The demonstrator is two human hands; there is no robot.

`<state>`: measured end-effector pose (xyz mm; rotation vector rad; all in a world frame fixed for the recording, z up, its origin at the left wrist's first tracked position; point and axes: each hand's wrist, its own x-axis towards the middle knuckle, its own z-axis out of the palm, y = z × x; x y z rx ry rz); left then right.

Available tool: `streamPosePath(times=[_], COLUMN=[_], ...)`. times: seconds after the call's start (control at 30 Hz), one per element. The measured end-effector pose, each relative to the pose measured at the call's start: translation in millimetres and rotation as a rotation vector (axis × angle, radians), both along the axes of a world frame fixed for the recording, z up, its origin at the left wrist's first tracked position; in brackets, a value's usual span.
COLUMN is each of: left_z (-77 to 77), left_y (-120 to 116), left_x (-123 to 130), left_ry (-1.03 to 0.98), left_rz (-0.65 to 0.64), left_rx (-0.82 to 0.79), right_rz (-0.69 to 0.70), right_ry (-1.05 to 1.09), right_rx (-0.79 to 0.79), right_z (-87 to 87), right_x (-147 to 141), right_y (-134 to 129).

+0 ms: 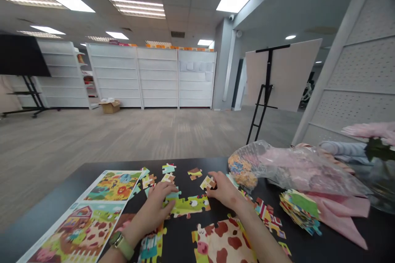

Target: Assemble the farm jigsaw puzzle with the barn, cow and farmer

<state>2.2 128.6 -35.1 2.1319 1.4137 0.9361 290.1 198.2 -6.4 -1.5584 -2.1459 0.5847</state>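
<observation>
My left hand [160, 204], with a watch [121, 244] on its wrist, rests at the left end of a joined green strip of puzzle pieces [191, 205] showing sheep. My right hand [222, 189] has its thumb and forefinger at a loose cream-and-brown piece [207, 183], just above the strip's right end. Nearer me lies a joined cow section [226, 241], partly under my right forearm. Another joined section [152, 247] lies beside my left wrist. Loose pieces [194, 173] are scattered beyond my hands.
A printed picture sheet [89, 218] covers the table's left side. At right are a stack of pieces [300, 209], a clear plastic bag [296, 166], pink cloth [342, 213] and a flower vase [382, 181]. The table's far edge [185, 160] crosses ahead.
</observation>
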Motion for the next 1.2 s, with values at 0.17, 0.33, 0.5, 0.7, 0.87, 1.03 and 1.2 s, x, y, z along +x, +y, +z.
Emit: streamPosePath(times=[0.17,0.33,0.5,0.7,0.87,1.03,1.2], left_z=[2.0,0.7,3.1,11.2,13.7,9.4,9.6], left_y=[2.5,16.7,20.8,13.9,8.6,9.2,3.7], left_x=[1.6,-5.2,-10.6,0.9,8.4,11.6,14.7], left_ry=[-0.198,-0.501,-0.695,-0.732,-0.710,-0.649,-0.497], left_rz=[0.027,0.145,0.186,0.070,0.005,-0.031,-0.018], left_rx=[-0.036,-0.108,-0.165,-0.212,-0.222,-0.204,-0.150], right_rz=[0.028,0.119,0.248,0.334,0.350,0.353,0.362], right_ry=[0.114,0.276,0.432,0.557,0.588,0.601,0.607], right_rx=[0.028,0.042,-0.048,-0.156,-0.228,-0.271,-0.270], right_z=[-1.6,3.7,4.8,3.9,8.7,12.6,8.2], right_x=[-3.5,-8.7,-22.4,-37.1,-41.8,-44.9,-43.8], right_y=[4.1,2.5,-4.6,-15.0,-22.5,-26.4,-23.9])
